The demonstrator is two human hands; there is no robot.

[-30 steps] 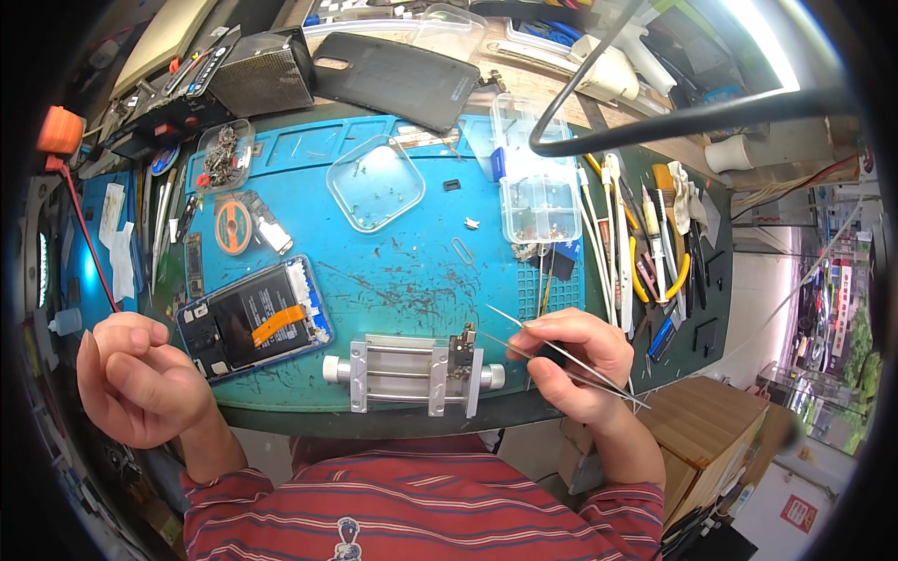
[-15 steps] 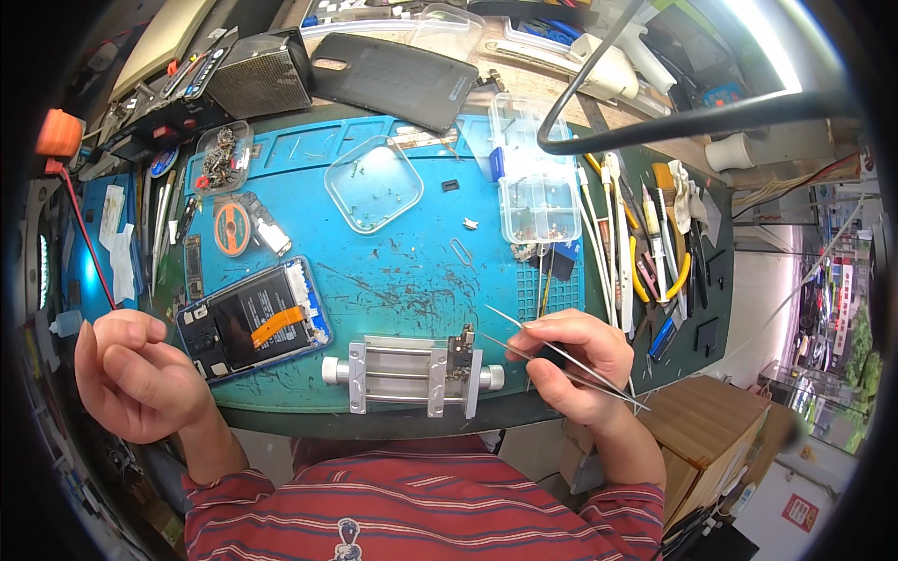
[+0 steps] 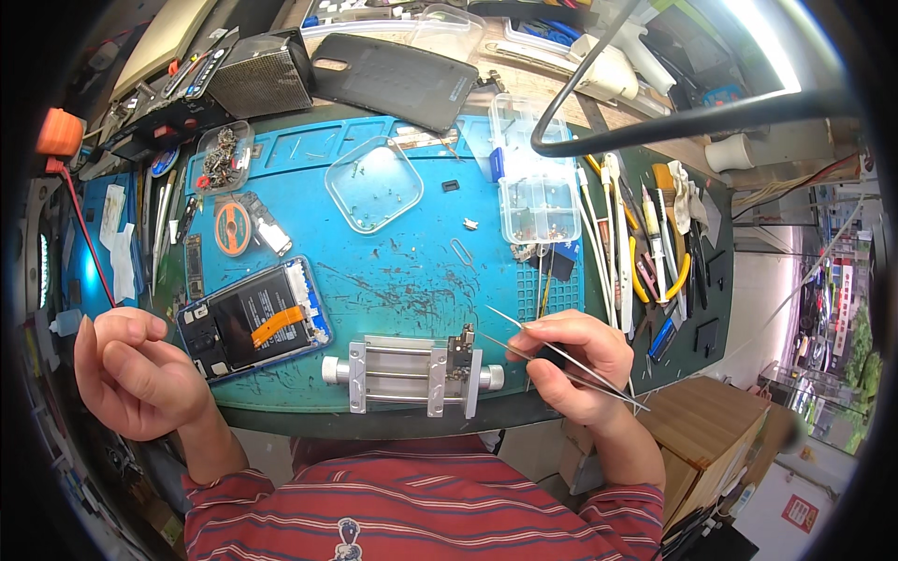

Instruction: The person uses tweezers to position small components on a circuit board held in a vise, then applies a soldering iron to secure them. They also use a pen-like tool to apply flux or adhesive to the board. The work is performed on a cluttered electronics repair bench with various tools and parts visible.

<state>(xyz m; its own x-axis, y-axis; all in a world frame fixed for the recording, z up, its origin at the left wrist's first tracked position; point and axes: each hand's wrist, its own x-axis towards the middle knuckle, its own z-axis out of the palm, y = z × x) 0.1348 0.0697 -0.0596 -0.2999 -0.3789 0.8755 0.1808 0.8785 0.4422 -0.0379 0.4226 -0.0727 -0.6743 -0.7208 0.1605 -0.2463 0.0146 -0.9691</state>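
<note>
My right hand [image 3: 585, 365] pinches a pair of metal tweezers [image 3: 561, 353], whose two tips stand apart and point up and left. Close to those tips, a small dark circuit board [image 3: 460, 353] sits upright at the right end of a silver clamp fixture [image 3: 398, 376] with white knobs. The fixture rests at the mat's near edge. Off to the left, my left hand [image 3: 140, 374] is raised with its fingers curled in, and nothing shows in it. Beside it lies an opened phone [image 3: 257, 321] with a black battery and an orange flex cable.
A clear tray [image 3: 374, 184] of tiny parts lies mid-mat, with a compartment box [image 3: 538, 206] to its right. Brushes, pliers [image 3: 687, 278] and other tools line the right side. A solder reel [image 3: 231, 229] sits at left. A black cable [image 3: 692, 122] crosses the upper right.
</note>
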